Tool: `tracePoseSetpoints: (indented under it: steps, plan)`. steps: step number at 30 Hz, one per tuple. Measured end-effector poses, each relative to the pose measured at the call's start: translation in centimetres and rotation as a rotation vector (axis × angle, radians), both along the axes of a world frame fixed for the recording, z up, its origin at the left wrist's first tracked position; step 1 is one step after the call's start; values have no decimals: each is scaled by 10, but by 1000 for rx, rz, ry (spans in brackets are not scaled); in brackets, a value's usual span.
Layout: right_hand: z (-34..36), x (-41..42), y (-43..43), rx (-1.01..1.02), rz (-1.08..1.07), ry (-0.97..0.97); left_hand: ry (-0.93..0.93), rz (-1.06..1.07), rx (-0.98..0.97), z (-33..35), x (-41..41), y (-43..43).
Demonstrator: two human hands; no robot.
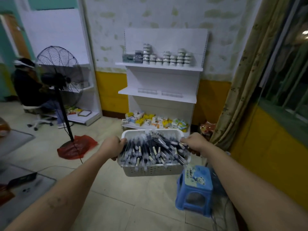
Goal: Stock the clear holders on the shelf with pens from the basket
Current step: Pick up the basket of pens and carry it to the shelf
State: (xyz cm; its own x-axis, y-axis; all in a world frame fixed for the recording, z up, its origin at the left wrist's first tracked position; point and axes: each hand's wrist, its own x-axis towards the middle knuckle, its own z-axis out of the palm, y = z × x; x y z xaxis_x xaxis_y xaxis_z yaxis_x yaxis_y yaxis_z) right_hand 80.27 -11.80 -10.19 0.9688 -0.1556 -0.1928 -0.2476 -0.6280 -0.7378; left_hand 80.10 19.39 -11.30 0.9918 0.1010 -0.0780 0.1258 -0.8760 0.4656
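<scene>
I carry a white perforated basket (150, 170) in the air in front of me, heaped with several dark pens (155, 149). My left hand (112, 146) grips its left rim and my right hand (194, 142) grips its right rim. Ahead stands a white shelf unit (160, 80). Two clear holders (147, 91) (171, 94) sit side by side on its middle shelf and look empty.
Stacked white bowls (166, 58) fill the top shelf, small colourful boxes (155, 121) the bottom one. A blue plastic stool (195, 189) stands at the right under the basket. A standing fan (60, 72) and a seated person (31, 90) are at the left, a curtain (246, 77) at the right.
</scene>
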Motion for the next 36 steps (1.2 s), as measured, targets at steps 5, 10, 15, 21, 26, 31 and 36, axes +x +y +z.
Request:
tracePoseSetpoints:
  steps: [5, 10, 15, 21, 26, 31, 36]
  plan:
    - [-11, 71, 8, 10, 6, 29, -6, 43, -35, -9, 66, 10]
    - [-30, 146, 23, -14, -9, 80, 91, 63, -85, -36, 153, 25]
    - [-43, 240, 38, -32, -65, 115, 148, 1, -113, -58, 262, 36]
    - [-46, 339, 64, -6, -133, 116, 112, -59, -151, -57, 378, 57]
    - [-52, 399, 63, 7, -166, 140, 138, -97, -112, -58, 450, 58]
    - [-67, 474, 47, 19, -191, 189, 172, -83, -141, -69, 526, 44]
    - [-93, 571, 13, 51, -165, 205, 237, -77, -130, -89, 613, 17]
